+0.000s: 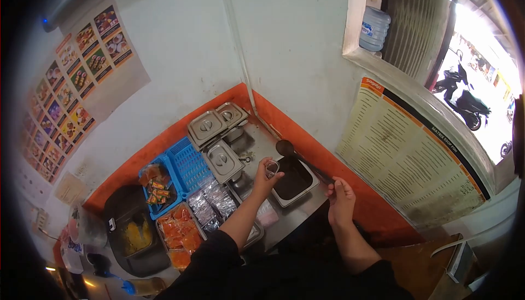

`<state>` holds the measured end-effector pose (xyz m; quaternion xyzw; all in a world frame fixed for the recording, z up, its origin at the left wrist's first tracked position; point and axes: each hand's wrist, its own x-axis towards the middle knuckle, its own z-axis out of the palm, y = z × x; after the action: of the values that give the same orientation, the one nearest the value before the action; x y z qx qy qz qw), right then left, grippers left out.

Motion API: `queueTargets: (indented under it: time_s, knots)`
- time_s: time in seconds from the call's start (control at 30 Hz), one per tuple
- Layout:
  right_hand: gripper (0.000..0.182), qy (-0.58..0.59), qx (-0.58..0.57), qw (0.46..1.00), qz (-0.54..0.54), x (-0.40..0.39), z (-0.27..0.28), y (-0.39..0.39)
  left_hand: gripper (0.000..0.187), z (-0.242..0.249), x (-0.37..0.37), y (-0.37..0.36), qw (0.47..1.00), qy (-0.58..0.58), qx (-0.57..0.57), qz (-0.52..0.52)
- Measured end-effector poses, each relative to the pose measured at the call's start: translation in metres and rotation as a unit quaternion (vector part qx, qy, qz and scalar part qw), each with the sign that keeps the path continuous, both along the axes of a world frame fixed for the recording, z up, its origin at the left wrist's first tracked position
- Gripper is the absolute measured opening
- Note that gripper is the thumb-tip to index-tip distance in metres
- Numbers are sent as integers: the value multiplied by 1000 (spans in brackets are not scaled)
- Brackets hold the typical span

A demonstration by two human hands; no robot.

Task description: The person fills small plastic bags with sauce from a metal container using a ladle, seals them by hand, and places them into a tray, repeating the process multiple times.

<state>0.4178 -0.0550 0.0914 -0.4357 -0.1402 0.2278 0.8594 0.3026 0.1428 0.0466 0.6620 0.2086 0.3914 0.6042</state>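
My left hand (264, 176) is closed around a small clear plastic cup (272, 167), held by the left edge of a steel pan (315, 186) of dark liquid. In my right hand (342, 196), fingers pinch the end of a long-handled ladle (285, 147). The ladle's dark round bowl is up over the far edge of the pan, close to the cup, and its handle slants down to the right. A lidded steel container (223, 161) stands to the left of my left hand.
Blue plastic baskets (186, 163), one with small packets, line the wall. Nearer are orange sauce packets (180, 234), clear plastic-wrapped items (214, 204) and a black tray (123, 251) with yellow food. More lidded containers (206, 127) fill the back corner; an orange-banded wall (311, 160) borders the counter.
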Motion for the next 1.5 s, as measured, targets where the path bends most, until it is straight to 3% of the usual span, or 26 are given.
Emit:
queueTargets:
  time_s: [0.1,0.2,0.43,0.5,0.53,0.6,0.63,0.7,0.83,0.9,0.93,1.0,1.13,1.2,1.33,1.4,1.43,1.47,1.5]
  knots:
    - [16,4,-8,1000,25,-12,45,-1,53,-17,14,11,997,43,61,-8]
    - [16,-34,-10,999,33,-13,49,0,53,1,10,-1,998,-22,-32,-47]
    - [15,-194,-54,979,-9,-6,26,-3,53,5,12,-3,998,-31,-47,-41]
    - [12,-381,-87,919,-44,-2,22,-5,52,4,12,-3,998,-30,-49,-38]
    - [12,-381,-86,919,-44,-5,30,-8,52,-11,15,4,998,-30,-49,-37]
    - [9,-515,-146,843,-46,-12,54,-13,53,-35,23,18,996,37,86,9]
    - [9,-515,-145,843,-46,-10,51,-13,53,-37,22,17,996,37,86,9]
    - [9,-603,-90,792,-34,-4,46,-12,54,-36,20,14,1000,3,18,-13]
    - [9,-617,-124,774,-61,-9,46,-14,54,-28,19,9,1000,-8,8,-2]
    - [10,-440,-106,891,-46,0,14,-9,53,-20,19,7,999,22,39,16]
    - [10,-440,-104,891,-45,1,5,-7,53,-12,17,3,999,21,40,17]
    - [14,-196,-104,975,-16,3,-6,-4,52,1,11,-5,1000,-16,-14,-12]
    - [16,-97,-65,993,-12,9,-16,0,51,1,10,-4,999,-35,-31,-23]
    - [17,3,-35,999,-18,14,-30,1,51,-15,15,6,997,20,73,7]
    - [19,-3,-92,995,-42,26,-96,12,49,-12,10,4,991,26,126,38]
    - [22,-297,-222,929,13,32,-131,17,48,-31,8,20,996,-30,52,-67]
    - [25,-213,-253,942,62,29,-116,21,48,-21,2,19,996,-30,53,-63]
    - [25,-214,-251,942,65,26,-100,25,48,-11,-6,18,993,-26,15,-112]
    - [24,-398,-299,867,-11,12,-54,27,50,7,-17,12,986,-21,-24,-161]
